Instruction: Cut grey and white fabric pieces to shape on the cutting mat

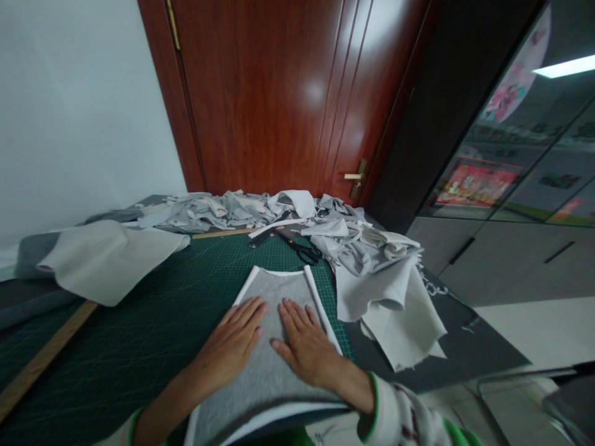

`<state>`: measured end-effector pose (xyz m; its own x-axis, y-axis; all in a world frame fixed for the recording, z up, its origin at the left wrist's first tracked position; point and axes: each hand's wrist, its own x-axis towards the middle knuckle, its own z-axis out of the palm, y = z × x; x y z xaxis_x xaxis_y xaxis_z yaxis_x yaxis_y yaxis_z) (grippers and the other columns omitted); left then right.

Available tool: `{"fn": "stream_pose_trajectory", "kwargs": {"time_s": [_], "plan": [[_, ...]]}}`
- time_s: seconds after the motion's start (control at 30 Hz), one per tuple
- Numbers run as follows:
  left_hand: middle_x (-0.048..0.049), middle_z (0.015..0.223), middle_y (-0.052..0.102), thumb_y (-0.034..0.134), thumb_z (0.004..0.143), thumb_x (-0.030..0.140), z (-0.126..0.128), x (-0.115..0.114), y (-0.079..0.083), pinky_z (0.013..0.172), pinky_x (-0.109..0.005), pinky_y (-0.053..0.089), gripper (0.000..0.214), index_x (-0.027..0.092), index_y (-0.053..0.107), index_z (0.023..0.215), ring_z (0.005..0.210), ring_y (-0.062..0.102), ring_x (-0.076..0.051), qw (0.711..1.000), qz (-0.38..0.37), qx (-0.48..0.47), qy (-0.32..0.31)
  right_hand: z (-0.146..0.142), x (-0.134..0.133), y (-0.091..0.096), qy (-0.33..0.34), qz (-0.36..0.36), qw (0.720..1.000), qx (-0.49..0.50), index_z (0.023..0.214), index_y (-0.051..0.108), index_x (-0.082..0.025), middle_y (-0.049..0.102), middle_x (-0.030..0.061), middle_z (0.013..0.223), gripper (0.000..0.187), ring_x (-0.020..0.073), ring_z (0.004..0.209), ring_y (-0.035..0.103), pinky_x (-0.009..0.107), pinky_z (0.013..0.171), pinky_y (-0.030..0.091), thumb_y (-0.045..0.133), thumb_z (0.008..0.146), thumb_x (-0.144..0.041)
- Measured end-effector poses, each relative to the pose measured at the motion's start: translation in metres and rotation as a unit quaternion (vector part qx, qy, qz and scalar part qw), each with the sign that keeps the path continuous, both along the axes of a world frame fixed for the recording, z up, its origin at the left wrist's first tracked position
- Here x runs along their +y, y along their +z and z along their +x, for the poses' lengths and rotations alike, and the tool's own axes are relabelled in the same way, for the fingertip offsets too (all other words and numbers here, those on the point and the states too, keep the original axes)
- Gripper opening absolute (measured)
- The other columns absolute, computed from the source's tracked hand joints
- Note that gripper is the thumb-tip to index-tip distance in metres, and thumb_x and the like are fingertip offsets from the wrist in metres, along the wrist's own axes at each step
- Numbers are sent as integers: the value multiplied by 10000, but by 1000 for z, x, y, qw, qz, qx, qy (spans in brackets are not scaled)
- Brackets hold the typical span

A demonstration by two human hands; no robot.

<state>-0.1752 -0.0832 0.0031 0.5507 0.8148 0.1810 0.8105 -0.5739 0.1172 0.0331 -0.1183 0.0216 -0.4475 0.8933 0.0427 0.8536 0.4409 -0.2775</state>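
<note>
A grey piece of fabric [274, 368] with white edges lies on the green cutting mat [204, 266], its narrow end pointing away from me. My left hand [232, 344] rests flat on its left side, fingers stretched out. On the right side of the same piece, my right hand [304, 347] lies palm down with the thumb apart. Neither hand grips anything. Beyond the narrow end is a pair of black-handled scissors [304, 251], partly among the scraps.
Grey and white fabric scraps [223, 210] line the table's far edge, and more scraps [385, 285] spread down the right. At left are a folded pale fabric [109, 260] and a wooden ruler [51, 353]. A brown door [279, 99] stands behind the table.
</note>
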Motion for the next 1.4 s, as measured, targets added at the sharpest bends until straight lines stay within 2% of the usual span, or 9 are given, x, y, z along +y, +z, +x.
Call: {"fn": "stream_pose_trajectory", "kwargs": {"time_s": [0.1, 0.3, 0.53, 0.67, 0.87, 1.03, 1.2, 1.3, 1.4], "plan": [[-90, 1545, 457, 291, 1012, 318, -19, 3, -6, 1121, -602, 367, 522, 192, 472, 1486, 1420, 438, -293, 997, 33, 33, 63, 20, 10, -8, -55, 39, 998, -8, 1540, 295, -30, 257, 183, 1624, 661, 318, 1514, 230, 542, 1236, 210, 363, 1027, -442], [-92, 1539, 448, 268, 984, 329, -37, 4, -13, 1096, -593, 387, 572, 146, 472, 1486, 1425, 425, -315, 990, 51, 46, 124, 44, 24, -10, -185, 73, 979, -55, 1528, 325, -33, 281, 194, 1610, 618, 336, 1505, 258, 607, 1209, 226, 367, 1028, -394], [-120, 1527, 458, 268, 962, 330, -34, -2, -8, 1097, -610, 366, 596, 114, 486, 1474, 1416, 435, -328, 988, 46, 28, 145, 53, 28, -12, -215, 67, 972, -60, 1521, 330, -5, 298, 213, 1611, 645, 374, 1485, 300, 603, 1192, 257, 337, 1035, -428], [-137, 1541, 443, 269, 959, 283, -33, -2, -2, 1101, -573, 377, 586, 107, 485, 1475, 1417, 435, -318, 983, 39, 50, 175, 60, 36, -12, -247, 97, 962, -56, 1473, 438, -20, 466, 251, 1513, 551, 391, 1379, 444, 532, 1125, 370, 370, 1029, -339], [-218, 1526, 462, 290, 982, 220, -28, 4, 17, 1089, -515, 401, 548, 44, 481, 1465, 1416, 430, -336, 974, 3, 63, 218, 71, 50, -8, -246, 100, 963, -33, 1304, 603, -93, 665, 196, 1209, 401, 323, 1144, 589, 439, 981, 462, 350, 994, -124], [-277, 1436, 524, 330, 987, 199, -19, 18, 27, 1029, -541, 430, 512, 5, 497, 1430, 1337, 476, -394, 972, 2, 11, 235, 79, 60, -4, -274, 90, 958, 0, 1254, 558, -44, 669, 206, 1177, 336, 269, 1081, 647, 339, 914, 480, 379, 973, -87], [-260, 1257, 605, 549, 952, 271, -8, 49, 35, 972, -545, 471, 390, 35, 615, 1256, 1233, 532, -396, 971, -13, -62, 230, 74, 75, 5, -269, 80, 960, 22, 1152, 614, -66, 661, 239, 1167, 293, 348, 1150, 597, 393, 935, 459, 563, 940, -261], [-162, 1228, 632, 630, 947, 278, -5, 68, 37, 959, -515, 503, 280, 104, 645, 1166, 1154, 598, -315, 965, -45, -138, 217, 66, 91, 6, -272, 80, 957, 60, 1048, 641, -103, 655, 244, 1150, 187, 352, 1150, 582, 403, 933, 441, 548, 919, -200], [-77, 1240, 635, 655, 952, 337, -6, 82, 37, 893, -448, 553, 311, 190, 617, 1224, 1073, 647, -251, 946, -83, -241, 200, 64, 107, 4, -280, 70, 947, 139, 959, 619, -150, 686, 174, 1004, 174, 289, 985, 639, 373, 853, 454, 458, 899, -122]]}}
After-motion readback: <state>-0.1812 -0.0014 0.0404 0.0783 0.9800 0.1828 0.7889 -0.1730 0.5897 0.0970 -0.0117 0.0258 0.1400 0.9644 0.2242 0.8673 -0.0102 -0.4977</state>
